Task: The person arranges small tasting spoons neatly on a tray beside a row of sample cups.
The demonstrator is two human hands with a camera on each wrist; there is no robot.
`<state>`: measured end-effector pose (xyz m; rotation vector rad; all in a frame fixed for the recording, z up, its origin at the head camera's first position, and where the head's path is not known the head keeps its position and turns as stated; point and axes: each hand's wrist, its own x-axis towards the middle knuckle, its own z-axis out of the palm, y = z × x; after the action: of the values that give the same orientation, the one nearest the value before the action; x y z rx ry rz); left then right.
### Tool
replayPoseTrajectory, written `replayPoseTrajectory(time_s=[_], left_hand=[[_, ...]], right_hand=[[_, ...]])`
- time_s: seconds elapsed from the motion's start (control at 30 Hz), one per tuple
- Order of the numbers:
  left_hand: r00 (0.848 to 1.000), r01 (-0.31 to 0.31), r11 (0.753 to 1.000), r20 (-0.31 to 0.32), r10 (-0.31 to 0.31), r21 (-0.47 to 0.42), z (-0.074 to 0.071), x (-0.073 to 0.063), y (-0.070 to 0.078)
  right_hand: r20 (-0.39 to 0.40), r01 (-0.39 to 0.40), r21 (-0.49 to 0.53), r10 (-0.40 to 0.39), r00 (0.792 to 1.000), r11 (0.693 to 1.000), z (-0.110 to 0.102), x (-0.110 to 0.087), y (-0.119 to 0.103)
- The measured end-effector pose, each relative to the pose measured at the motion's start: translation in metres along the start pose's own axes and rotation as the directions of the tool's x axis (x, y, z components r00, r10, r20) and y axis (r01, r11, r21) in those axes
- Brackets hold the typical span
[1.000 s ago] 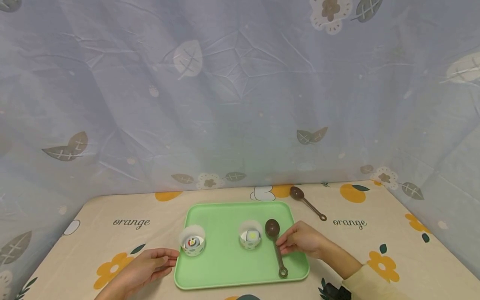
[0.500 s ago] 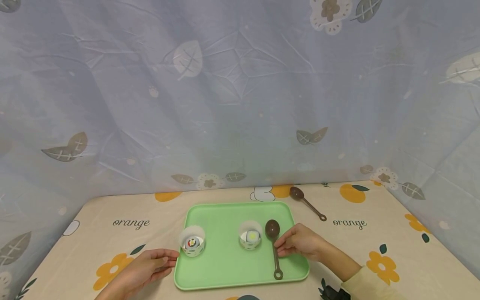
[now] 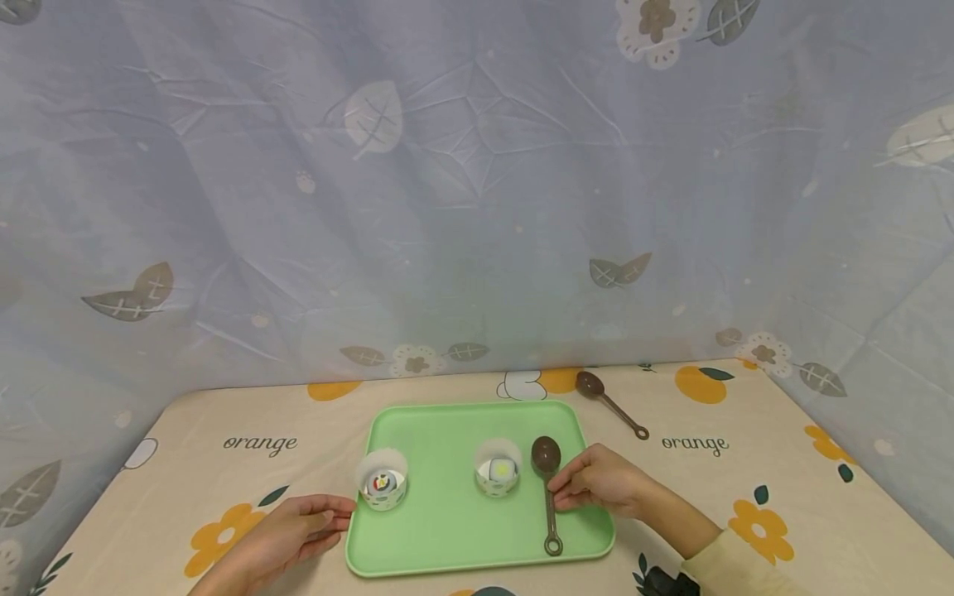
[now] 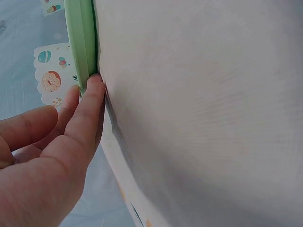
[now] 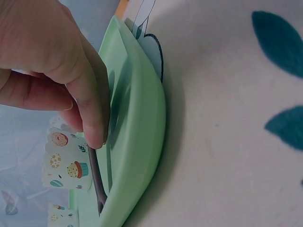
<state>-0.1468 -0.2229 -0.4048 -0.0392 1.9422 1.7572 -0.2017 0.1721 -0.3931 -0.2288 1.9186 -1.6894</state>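
Observation:
A brown spoon (image 3: 546, 455) lies along the right side of a light green tray (image 3: 440, 530), bowl pointing away. My right hand (image 3: 607, 480) pinches its handle (image 5: 96, 177) with the fingertips, just below the bowl. At the tray's left edge my left hand (image 3: 294, 530) touches the rim (image 4: 81, 33) with nearly straight fingers. Two patterned paper cups stand on the tray. The left cup (image 3: 384, 495) holds a small sushi-like roll with a red and yellow centre. In the right cup (image 3: 497, 487) sits a pale piece with a yellow-green middle.
A second brown spoon (image 3: 611, 404) lies on the tablecloth beyond the tray's right corner. The cloth (image 3: 261, 414) carries printed flowers and oranges. A leaf-patterned curtain (image 3: 477, 248) hangs behind the table. Near the right sleeve is a black object (image 3: 667, 581).
The spoon has straightened on the tray: its handle end swung left, then its bowl shifted slightly right. My right hand stayed at the handle, and the left hand has not moved.

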Motion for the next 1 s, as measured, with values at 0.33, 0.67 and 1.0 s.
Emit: replayPoseTrajectory(time_s=[0.33,0.67,1.0], left_hand=[[1.0,0.003,1.0,-0.004,-0.003,0.006,0.0004,-0.0003,0.0008],[0.999,0.026,1.0,-0.032,-0.025,0.005,0.0018,0.0005,0.0015],[0.999,0.028,1.0,-0.034,-0.028,0.0,0.0016,0.0004,0.0019]], right_hand=[[0.006,0.002,-0.024,-0.002,1.0,1.0,-0.0014,0.0019,-0.0015],[0.032,0.006,-0.047,-0.004,0.999,0.999,-0.0048,0.0056,-0.0028],[0.037,-0.012,-0.038,0.013,0.999,0.999,-0.0058,0.0054,-0.0036]])
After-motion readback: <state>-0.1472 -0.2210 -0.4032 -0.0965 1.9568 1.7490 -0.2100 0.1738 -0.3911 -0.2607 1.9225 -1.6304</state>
